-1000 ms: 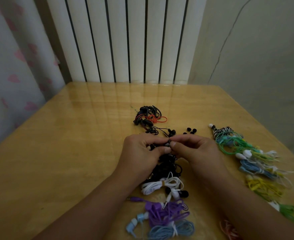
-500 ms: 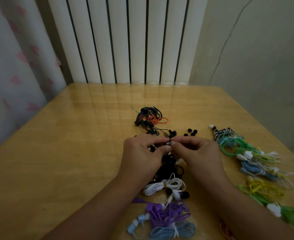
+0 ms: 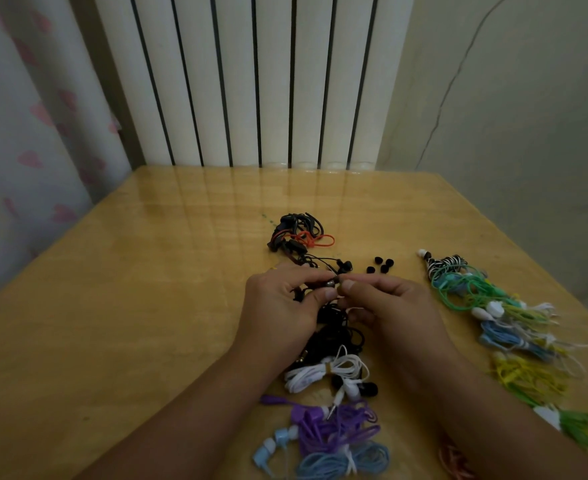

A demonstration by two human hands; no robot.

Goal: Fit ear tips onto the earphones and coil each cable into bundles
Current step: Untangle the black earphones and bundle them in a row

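The person's left hand and right hand meet over the middle of the wooden table. The left thumb and forefinger pinch a small dark earbud with a metallic end, and the right thumb and forefinger close on its tip from the 3 o'clock side, so that both hands grasp the same earbud. Whether an ear tip sits between the right fingers cannot be told; the spot is too small and dark.

Below the hands, toward 6 o'clock, the black cable of that earphone lies loose in a tangle on the table. Farther toward 6 o'clock lie a white bundle, a purple bundle and a light blue bundle, each coiled and just beside the next.

At 12 o'clock from the hands sits a black and orange tangle of earphones. At about 1 o'clock, five loose black ear tips lie close together on the bare wood. Along the 3 to 4 o'clock side runs a row of coloured bundles in green, blue, yellow and white, with a black-and-white striped one at its far end.

Behind the table stand a white radiator and, at 9 o'clock, a curtain with pink hearts.
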